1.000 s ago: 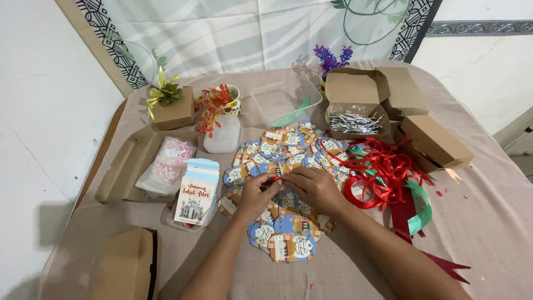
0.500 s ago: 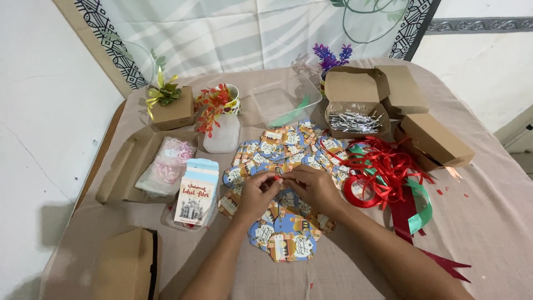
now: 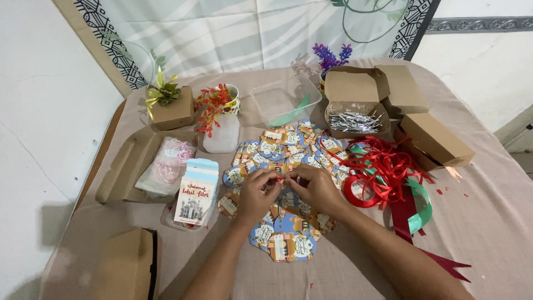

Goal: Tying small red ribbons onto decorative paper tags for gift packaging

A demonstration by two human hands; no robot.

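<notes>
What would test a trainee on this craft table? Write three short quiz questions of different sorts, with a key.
1. True or false: both hands meet over the pile of round printed tags.
2. What colour is the small piece pinched between the left hand and right hand?
3. Which holds the silver shreds? A) the clear plastic tub B) the open cardboard box C) the mug of red flowers

Key:
1. True.
2. Red.
3. B; the tangle of red ribbon lies just in front of it.
</notes>
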